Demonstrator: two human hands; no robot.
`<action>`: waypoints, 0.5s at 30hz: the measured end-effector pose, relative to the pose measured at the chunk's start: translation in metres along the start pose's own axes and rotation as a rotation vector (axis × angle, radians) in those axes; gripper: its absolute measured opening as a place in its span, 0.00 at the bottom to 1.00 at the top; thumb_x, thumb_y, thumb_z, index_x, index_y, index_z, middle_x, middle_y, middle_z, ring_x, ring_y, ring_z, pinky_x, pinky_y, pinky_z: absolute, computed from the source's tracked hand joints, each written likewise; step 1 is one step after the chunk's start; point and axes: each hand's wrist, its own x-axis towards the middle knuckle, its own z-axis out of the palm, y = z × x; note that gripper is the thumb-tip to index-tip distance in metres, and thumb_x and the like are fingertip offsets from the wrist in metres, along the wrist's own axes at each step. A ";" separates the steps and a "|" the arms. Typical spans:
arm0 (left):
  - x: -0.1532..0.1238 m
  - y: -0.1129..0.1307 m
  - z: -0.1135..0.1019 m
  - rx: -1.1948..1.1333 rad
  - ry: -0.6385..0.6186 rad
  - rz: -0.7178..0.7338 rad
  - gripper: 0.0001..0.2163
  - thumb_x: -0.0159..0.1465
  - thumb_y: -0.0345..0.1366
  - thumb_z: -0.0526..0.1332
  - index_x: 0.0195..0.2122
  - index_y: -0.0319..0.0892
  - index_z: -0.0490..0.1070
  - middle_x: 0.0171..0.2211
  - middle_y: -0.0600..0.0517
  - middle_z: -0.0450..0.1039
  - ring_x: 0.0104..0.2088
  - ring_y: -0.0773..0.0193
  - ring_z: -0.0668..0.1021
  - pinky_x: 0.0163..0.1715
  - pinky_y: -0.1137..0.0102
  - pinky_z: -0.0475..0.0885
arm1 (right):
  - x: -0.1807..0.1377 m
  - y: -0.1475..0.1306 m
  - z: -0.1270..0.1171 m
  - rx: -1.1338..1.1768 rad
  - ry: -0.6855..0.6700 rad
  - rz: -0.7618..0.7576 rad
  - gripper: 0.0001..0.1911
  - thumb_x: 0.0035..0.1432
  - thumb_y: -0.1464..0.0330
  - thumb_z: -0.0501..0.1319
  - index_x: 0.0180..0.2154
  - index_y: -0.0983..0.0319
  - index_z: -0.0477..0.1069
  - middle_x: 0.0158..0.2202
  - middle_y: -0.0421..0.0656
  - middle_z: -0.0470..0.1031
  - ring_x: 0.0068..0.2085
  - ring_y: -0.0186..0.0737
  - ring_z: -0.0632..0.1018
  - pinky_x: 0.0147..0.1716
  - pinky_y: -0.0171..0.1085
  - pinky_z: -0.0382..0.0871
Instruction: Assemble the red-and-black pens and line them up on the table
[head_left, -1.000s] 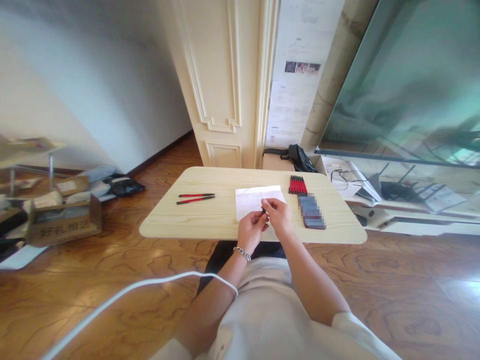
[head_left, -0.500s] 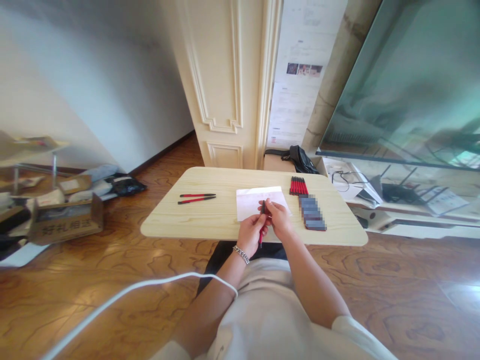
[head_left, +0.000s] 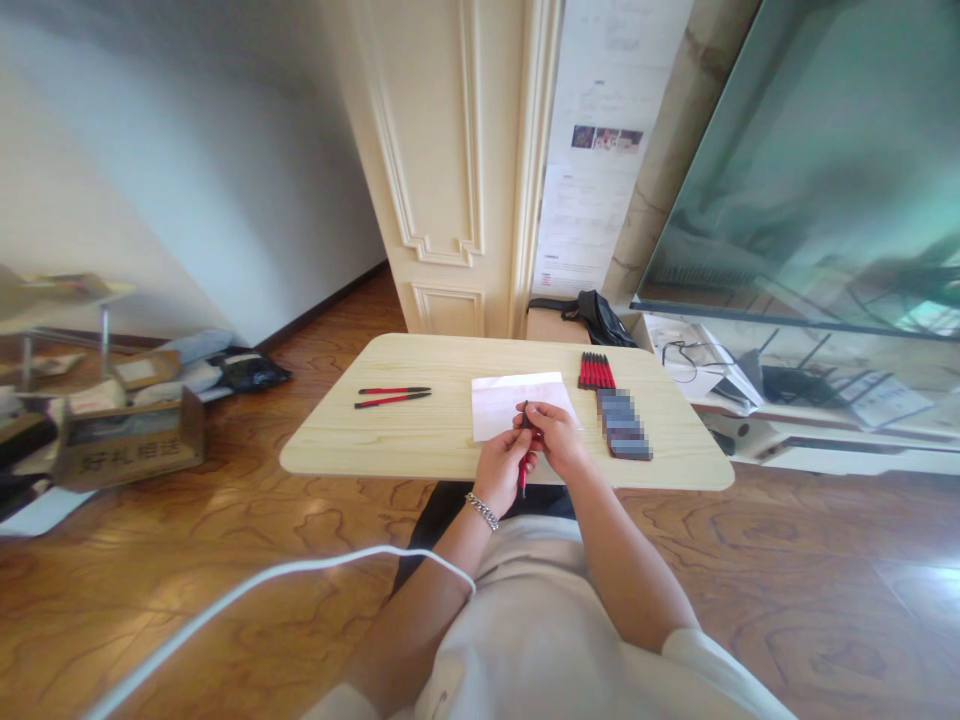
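Both hands meet over the near edge of the small table, closed on one red and black pen point(head_left: 523, 480). My left hand point(head_left: 504, 462) grips its red barrel, whose lower end sticks out below the fingers. My right hand point(head_left: 553, 432) pinches the black upper end between thumb and finger. Beneath and beyond the hands lies a white sheet of paper point(head_left: 499, 398). Two more red and black pens point(head_left: 394, 396) rest on the left of the table. A tight row of several such pens point(head_left: 596, 371) lies to the right, just above a blurred-out phone point(head_left: 624, 425).
The pale wooden table point(head_left: 337, 440) has rounded corners. A white cable point(head_left: 300, 565) runs across my left forearm. Cardboard boxes point(head_left: 131, 440) and bags lie on the floor at left. A black bag point(head_left: 600, 315) and a TV stand point(head_left: 825, 445) are behind at right.
The fingers of my right hand have shifted slightly at the pen's black end. Everything on the table lies as before.
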 end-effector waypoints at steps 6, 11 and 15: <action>0.001 -0.001 -0.001 0.021 -0.006 0.008 0.17 0.55 0.49 0.65 0.29 0.37 0.72 0.26 0.50 0.72 0.21 0.73 0.69 0.21 0.75 0.62 | 0.000 -0.001 -0.002 -0.041 0.037 -0.043 0.20 0.45 0.56 0.68 0.33 0.63 0.70 0.24 0.39 0.72 0.18 0.27 0.65 0.14 0.28 0.56; 0.000 -0.002 -0.001 0.014 -0.013 0.011 0.16 0.55 0.48 0.64 0.30 0.37 0.72 0.27 0.50 0.73 0.21 0.73 0.69 0.21 0.74 0.63 | 0.000 -0.002 -0.004 -0.054 0.006 -0.016 0.21 0.47 0.54 0.65 0.36 0.64 0.72 0.28 0.42 0.74 0.19 0.28 0.68 0.15 0.29 0.57; 0.000 -0.002 -0.002 0.011 -0.022 0.025 0.16 0.56 0.47 0.64 0.29 0.37 0.72 0.26 0.50 0.72 0.21 0.73 0.69 0.21 0.75 0.62 | 0.000 -0.001 -0.005 -0.072 -0.006 -0.052 0.20 0.45 0.56 0.67 0.34 0.64 0.71 0.24 0.40 0.72 0.17 0.27 0.65 0.14 0.28 0.55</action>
